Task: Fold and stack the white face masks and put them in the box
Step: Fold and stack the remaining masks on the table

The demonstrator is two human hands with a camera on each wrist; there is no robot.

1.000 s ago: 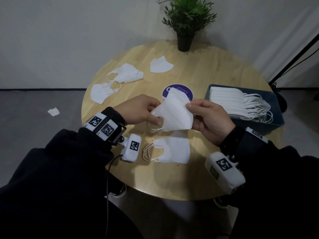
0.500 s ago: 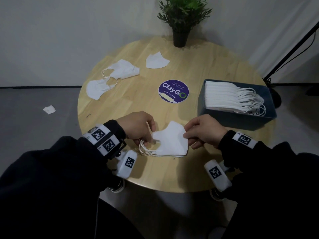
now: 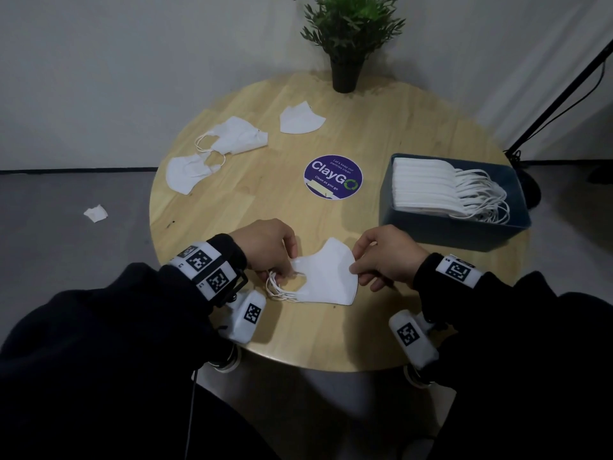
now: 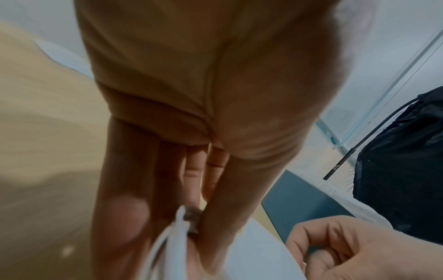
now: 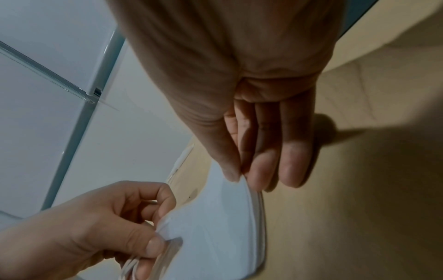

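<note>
A folded white mask (image 3: 326, 277) lies on another folded mask near the table's front edge. My left hand (image 3: 268, 249) pinches its ear-loop end (image 4: 178, 225), thumb and fingers closed on the loops. My right hand (image 3: 384, 260) pinches the mask's right edge (image 5: 246, 187) between thumb and fingertips. The blue box (image 3: 497, 232) at the right holds a row of several folded masks (image 3: 428, 184). Three loose masks lie at the far left: one (image 3: 187, 172), another (image 3: 240, 136) and a third (image 3: 300, 118).
A potted plant (image 3: 348, 38) stands at the back of the round wooden table (image 3: 398, 127). A purple ClayGo sticker (image 3: 333, 176) marks the middle. A crumpled white scrap (image 3: 95, 214) lies on the floor at the left. A black stand (image 3: 564, 91) leans at the right.
Both hands have lowered the held mask from above the table onto the folded mask near the front edge. The grips stay at its two ends.
</note>
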